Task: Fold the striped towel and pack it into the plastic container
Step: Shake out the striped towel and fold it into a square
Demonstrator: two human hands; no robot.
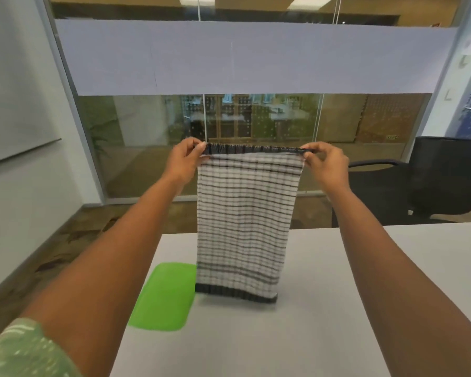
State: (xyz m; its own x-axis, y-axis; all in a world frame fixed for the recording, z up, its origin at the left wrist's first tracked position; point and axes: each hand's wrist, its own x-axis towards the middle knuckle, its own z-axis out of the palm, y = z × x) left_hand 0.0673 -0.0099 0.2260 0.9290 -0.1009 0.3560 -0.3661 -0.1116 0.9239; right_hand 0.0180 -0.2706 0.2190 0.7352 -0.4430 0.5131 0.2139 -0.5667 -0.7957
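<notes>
The striped towel (242, 227), white with dark stripes and dark end bands, hangs full length in the air above the table. My left hand (185, 161) pinches its upper left corner and my right hand (325, 164) pinches its upper right corner, so the top edge is stretched level between them. The towel's bottom band hangs just above or at the tabletop; I cannot tell whether it touches. A flat green plastic lid (165, 296) lies on the table to the left of the towel's lower end. No container body is visible.
The grey table (324, 308) runs from its far edge toward me. A black office chair (430, 178) stands beyond its far right corner. A glass partition with a frosted band closes the room ahead, and a white wall is at the left.
</notes>
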